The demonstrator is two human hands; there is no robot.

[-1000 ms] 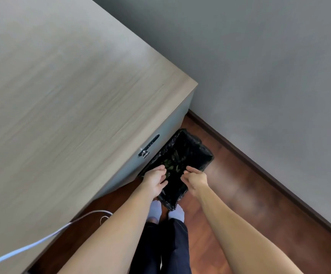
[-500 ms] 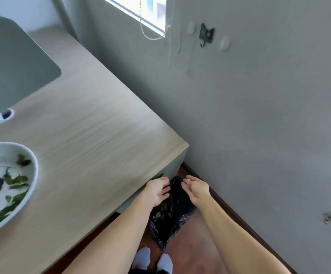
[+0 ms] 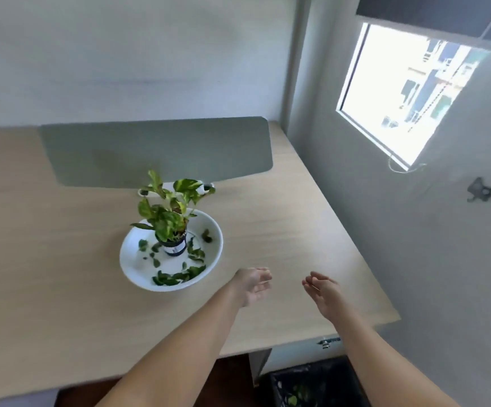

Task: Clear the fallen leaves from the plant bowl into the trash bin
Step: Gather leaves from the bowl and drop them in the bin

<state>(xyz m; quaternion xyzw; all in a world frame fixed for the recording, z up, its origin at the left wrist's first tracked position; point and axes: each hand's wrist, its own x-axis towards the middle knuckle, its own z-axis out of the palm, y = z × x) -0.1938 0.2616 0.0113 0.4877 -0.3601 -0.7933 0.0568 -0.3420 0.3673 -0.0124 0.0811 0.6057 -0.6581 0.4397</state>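
Both hands hover empty above the pale wooden surface [image 3: 267, 201] in the lower middle of the frame. The left hand [image 3: 251, 286] and the right hand [image 3: 323, 289] face each other, fingers [image 3: 263, 279] loosely curled and released, grasping nothing.

The white plant bowl [image 3: 215, 254] sits left of centre, just beyond the left hand. A small potted pothos [image 3: 166, 212] stands in its middle, and fallen leaves [image 3: 179, 276] lie scattered around the pot, thickest along the near rim, with a darker one [image 3: 207, 235] at the right side. The black-lined trash bin [image 3: 320, 386] is at the bottom edge, under the surface's corner, with some green leaves already inside.

The leaves look thin, limp and nearly weightless, so they will likely cling to the smooth glazed bowl and slip from a loose pinch. Gathering the near cluster into a small pile and pinching it from above seems best, keeping clear of the light pot, which could tip easily.
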